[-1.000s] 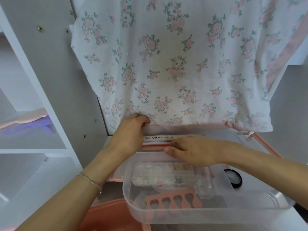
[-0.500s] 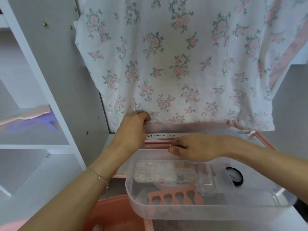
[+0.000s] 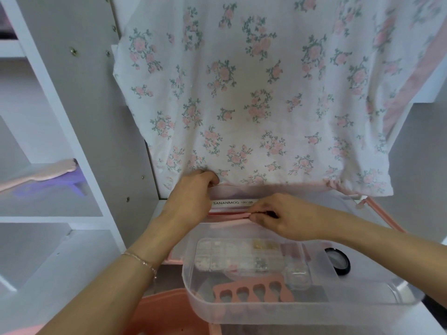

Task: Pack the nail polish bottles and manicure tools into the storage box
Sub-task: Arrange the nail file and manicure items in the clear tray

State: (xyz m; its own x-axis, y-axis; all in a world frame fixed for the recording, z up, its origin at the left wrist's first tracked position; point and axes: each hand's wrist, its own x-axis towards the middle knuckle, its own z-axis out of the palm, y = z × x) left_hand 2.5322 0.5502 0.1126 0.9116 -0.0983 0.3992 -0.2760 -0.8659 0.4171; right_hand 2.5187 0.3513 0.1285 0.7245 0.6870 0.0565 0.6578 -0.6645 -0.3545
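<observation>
Clear plastic, the storage box (image 3: 302, 308) sits on the white desk (image 3: 60, 267) right in front of me, holding a pink toe separator (image 3: 254, 294) and a compartmented case of nail decorations (image 3: 239, 256). Behind it, my left hand (image 3: 191, 201) grips the corner of a zip bag (image 3: 232, 204) printed SANANMOG, fingers curled over its top edge. My right hand (image 3: 287, 217) pinches the bag's red seal strip. A floral cloth (image 3: 254, 93) hangs above.
</observation>
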